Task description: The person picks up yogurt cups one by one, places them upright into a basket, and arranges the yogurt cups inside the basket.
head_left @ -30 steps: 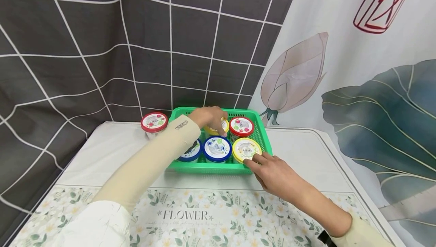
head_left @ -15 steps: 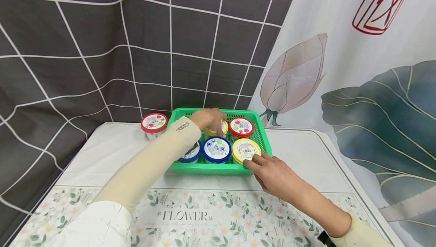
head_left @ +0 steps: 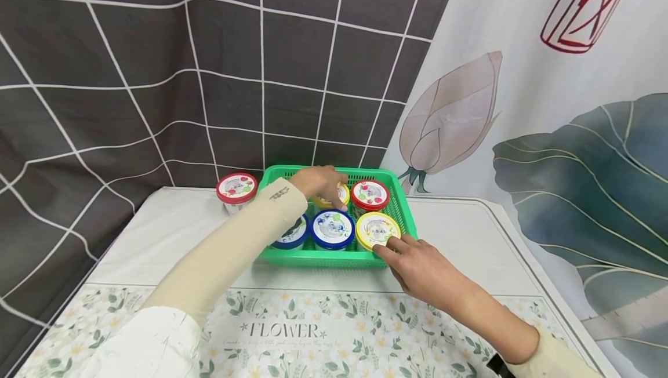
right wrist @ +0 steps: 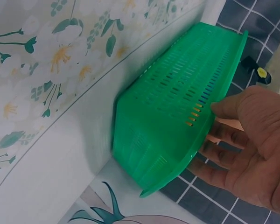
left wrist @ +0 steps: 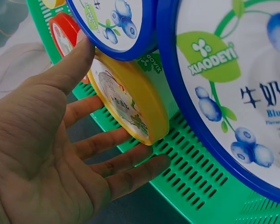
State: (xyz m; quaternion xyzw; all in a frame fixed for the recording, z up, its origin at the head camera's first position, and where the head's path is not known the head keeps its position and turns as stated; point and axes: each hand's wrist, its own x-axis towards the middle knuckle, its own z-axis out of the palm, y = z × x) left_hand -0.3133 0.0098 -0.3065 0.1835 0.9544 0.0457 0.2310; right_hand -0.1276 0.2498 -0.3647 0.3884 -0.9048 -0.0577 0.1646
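Note:
A green basket (head_left: pixel 318 257) holds several round tubs with coloured lids. My left hand (head_left: pixel 322 184) reaches over the rear yellow-lidded tub (left wrist: pixel 116 95), thumb on one side and fingers along the other side of its lid. In the left wrist view the thumb lies close to a blue-lidded tub (left wrist: pixel 109 25) and a red-lidded tub (left wrist: pixel 63 39). My right hand (head_left: pixel 420 265) is at the basket's front right corner, thumb and fingertips at the lid edge of the front yellow-lidded tub (head_left: pixel 377 227). In the right wrist view the rim hides those fingertips.
Left of the basket, a single red-lidded tub (head_left: pixel 236 186) stands on the white table. A floral mat (head_left: pixel 292 331) lettered FLOWER covers the near part. Behind the basket hangs a dark checked curtain (head_left: pixel 224 76); a white printed cloth (head_left: pixel 522 105) hangs at the right.

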